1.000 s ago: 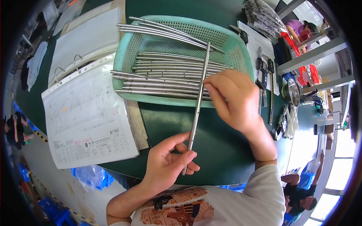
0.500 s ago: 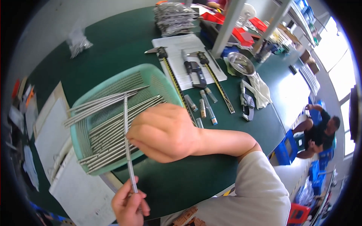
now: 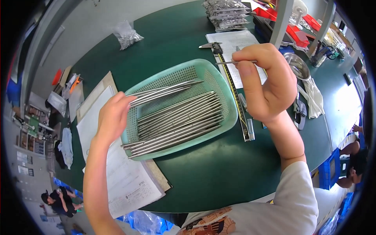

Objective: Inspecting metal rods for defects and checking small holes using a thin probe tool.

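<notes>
A mint-green plastic basket holds many slim metal rods, lying slantwise in two groups. My left hand is at the basket's left rim, its fingers closed on the ends of the upper group of metal rods. My right hand is raised to the right of the basket. Its thumb and index finger pinch a thin metal pin that points left, over the basket's far right corner. The folded fingers and palm hide part of the papers and tools behind.
Beyond the basket lie a caliper on white papers and a stack of bagged parts. To the right are a micrometer, a white glove and a metal bowl. Documents lie at front left.
The single rod that spanned both hands is no longer between them. My left hand has moved up to the rods at the basket's rim; my right hand has lifted away rightward with the pin.
</notes>
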`<state>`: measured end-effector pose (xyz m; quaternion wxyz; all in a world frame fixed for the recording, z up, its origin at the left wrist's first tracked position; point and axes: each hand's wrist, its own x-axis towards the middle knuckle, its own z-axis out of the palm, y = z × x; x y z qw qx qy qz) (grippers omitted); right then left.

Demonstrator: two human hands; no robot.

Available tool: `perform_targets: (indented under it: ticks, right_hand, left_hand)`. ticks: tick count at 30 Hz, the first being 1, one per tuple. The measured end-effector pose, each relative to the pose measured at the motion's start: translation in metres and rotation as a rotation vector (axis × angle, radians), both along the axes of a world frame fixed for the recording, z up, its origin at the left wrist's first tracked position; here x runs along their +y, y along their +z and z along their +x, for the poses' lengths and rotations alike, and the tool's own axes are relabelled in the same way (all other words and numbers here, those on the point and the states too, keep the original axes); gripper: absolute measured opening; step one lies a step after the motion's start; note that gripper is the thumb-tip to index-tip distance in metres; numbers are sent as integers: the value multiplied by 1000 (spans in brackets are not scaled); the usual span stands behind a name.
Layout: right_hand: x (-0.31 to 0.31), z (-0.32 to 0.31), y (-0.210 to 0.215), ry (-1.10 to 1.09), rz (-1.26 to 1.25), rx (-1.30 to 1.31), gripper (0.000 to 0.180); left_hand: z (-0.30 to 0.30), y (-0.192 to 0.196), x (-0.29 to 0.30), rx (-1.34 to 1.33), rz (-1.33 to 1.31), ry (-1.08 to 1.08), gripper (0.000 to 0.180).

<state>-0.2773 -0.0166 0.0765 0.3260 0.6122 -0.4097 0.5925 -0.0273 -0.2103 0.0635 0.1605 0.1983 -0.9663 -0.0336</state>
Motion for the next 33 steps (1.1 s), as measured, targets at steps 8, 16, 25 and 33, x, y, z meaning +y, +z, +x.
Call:
perform_targets:
  ticks: [8, 16, 25, 33]
  right_hand:
    - [-1, 7, 0, 22, 94, -46, 10]
    - [2, 3, -8, 16, 149, -69, 9]
    - [-7, 16, -13, 50, 241, 60, 9]
    - [-15, 25, -21, 90, 293, 149, 11]
  left_hand:
    - [-11, -21, -50, 49, -249, 125, 16]
    - [21, 0, 8, -197, 207, -90, 12]
    - [41, 0, 40, -263, 268, -48, 14]
    - [34, -1, 52, -297, 11, -64, 11]
